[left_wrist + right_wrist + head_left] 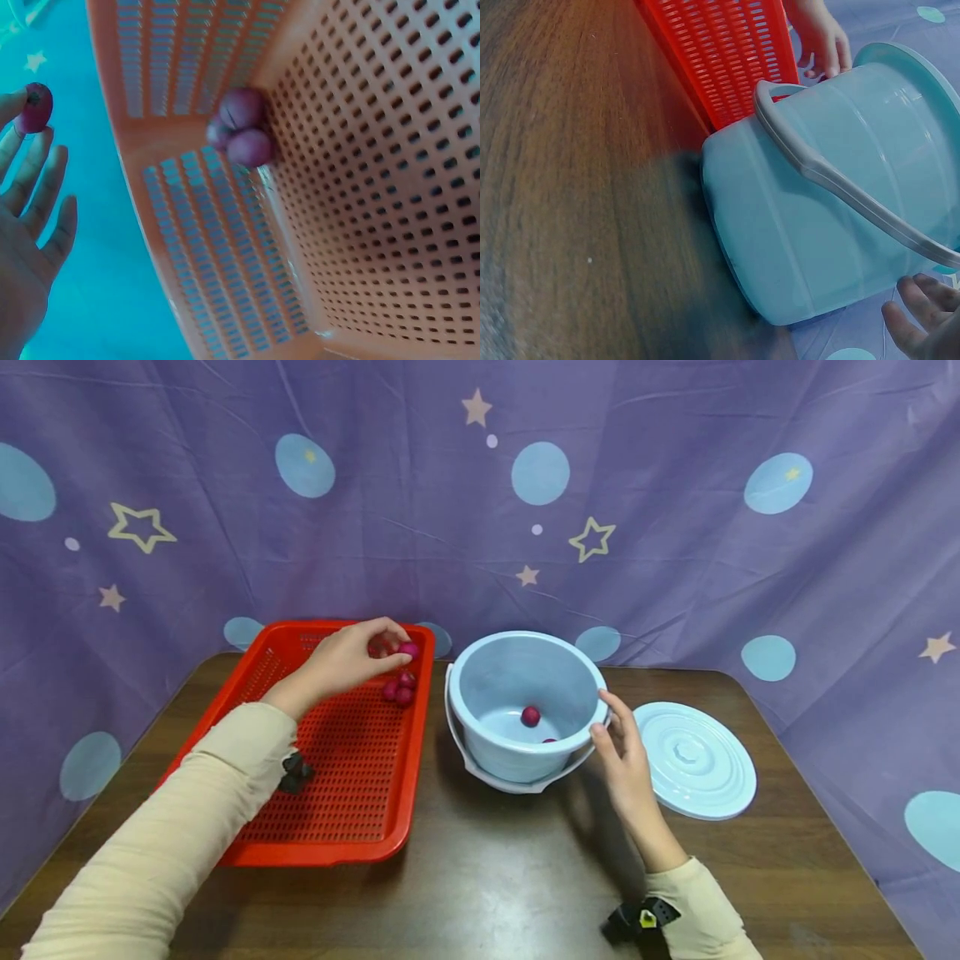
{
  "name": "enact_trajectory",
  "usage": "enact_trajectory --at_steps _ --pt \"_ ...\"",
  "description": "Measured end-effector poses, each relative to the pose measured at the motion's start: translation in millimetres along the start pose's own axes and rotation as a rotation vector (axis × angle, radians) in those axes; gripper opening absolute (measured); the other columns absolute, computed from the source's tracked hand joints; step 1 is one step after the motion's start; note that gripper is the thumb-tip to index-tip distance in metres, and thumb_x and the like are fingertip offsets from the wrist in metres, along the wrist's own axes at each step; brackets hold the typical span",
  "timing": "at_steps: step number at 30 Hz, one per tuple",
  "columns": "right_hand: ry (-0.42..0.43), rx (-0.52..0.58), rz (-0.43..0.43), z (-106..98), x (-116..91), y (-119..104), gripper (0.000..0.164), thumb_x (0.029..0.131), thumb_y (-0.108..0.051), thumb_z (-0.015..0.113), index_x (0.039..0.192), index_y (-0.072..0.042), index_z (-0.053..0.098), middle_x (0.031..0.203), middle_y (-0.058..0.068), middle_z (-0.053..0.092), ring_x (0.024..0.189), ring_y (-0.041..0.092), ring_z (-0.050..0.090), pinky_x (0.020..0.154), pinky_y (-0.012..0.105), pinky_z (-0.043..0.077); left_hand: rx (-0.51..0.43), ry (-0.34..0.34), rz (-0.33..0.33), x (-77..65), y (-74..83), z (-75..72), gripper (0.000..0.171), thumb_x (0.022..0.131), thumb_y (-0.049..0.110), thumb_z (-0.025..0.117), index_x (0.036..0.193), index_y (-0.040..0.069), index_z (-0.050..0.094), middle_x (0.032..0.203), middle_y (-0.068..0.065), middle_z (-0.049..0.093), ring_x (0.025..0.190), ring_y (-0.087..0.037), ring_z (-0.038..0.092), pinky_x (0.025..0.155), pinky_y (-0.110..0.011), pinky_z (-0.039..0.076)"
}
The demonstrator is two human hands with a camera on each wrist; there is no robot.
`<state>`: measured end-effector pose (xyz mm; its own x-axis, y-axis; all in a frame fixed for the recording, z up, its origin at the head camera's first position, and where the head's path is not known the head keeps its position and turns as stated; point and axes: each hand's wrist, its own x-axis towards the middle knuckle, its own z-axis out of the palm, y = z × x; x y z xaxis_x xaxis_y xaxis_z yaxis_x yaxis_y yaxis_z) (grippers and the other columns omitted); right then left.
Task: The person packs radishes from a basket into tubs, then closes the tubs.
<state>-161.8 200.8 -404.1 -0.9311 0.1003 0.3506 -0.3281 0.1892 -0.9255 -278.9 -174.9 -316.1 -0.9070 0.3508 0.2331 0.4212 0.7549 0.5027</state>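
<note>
My left hand [348,652] pinches a small round radish [408,649] between thumb and fingers, above the far right corner of the red basket [408,760]. In the left wrist view the radish [35,107] shows a dark stem end. Below that hand, several more radishes [404,697] lie clustered in the basket's corner. My right hand [626,764] touches the right rim of the light-blue bucket [517,762] with thumb and fingertips, its fingers loosely extended. Inside the bucket lies one radish [530,717], and a second is mostly hidden behind the near rim.
The bucket's grey handle [504,785] hangs down at its front. To the right, a light-blue lid [693,760] lies flat on the brown wooden table [487,877]. A purple curtain [420,493] with stars and dots hangs behind the table.
</note>
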Motion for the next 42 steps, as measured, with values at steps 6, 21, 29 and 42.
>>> enact_trajectory --at_steps 6,21,29,42 --pt "-0.004 -0.001 -0.002 -0.1 -0.3 -0.5 0.047 0.102 -0.011 0.051 0.148 -0.016 0.043 0.135 0.021 0.055 0.119 0.017 0.051 0.099 0.025 0.037 -0.069 -0.015 0.097 -4.2 24.9 -1.4 0.027 0.089 0.032 0.075 0.111 0.021 0.065 0.093 0.005 0.064 0.080 -0.014 0.057 0.074 -0.036 0.046" --pt "-0.003 0.014 -0.013 1.3 0.0 0.5 0.047 0.102 -0.009 0.050 0.148 -0.014 0.042 0.133 0.023 0.055 0.117 0.018 0.052 0.098 0.024 0.038 -0.103 -0.035 0.194 -7.4 61.5 7.5 0.025 0.089 0.036 0.075 0.111 0.028 0.067 0.090 0.005 0.063 0.069 -0.014 0.058 0.066 -0.035 0.047" --pt "-0.010 0.014 -0.002 1.2 -0.4 -1.3 0.047 0.103 -0.010 0.050 0.149 -0.014 0.042 0.136 0.022 0.053 0.120 0.021 0.050 0.097 0.024 0.038 -0.091 -0.076 0.271 -6.4 75.2 16.6 0.028 0.088 0.030 0.077 0.115 0.024 0.068 0.101 0.004 0.066 0.087 -0.015 0.059 0.068 -0.033 0.047" --pt "-0.011 0.023 0.003 0.6 0.3 -3.0 0.047 0.102 -0.009 0.050 0.149 -0.013 0.042 0.138 0.023 0.053 0.123 0.027 0.050 0.097 0.023 0.039 -0.013 -0.125 0.338 -5.6 82.3 23.6 0.026 0.086 0.030 0.079 0.110 0.026 0.070 0.094 0.010 0.063 0.080 -0.008 0.056 0.067 -0.031 0.047"
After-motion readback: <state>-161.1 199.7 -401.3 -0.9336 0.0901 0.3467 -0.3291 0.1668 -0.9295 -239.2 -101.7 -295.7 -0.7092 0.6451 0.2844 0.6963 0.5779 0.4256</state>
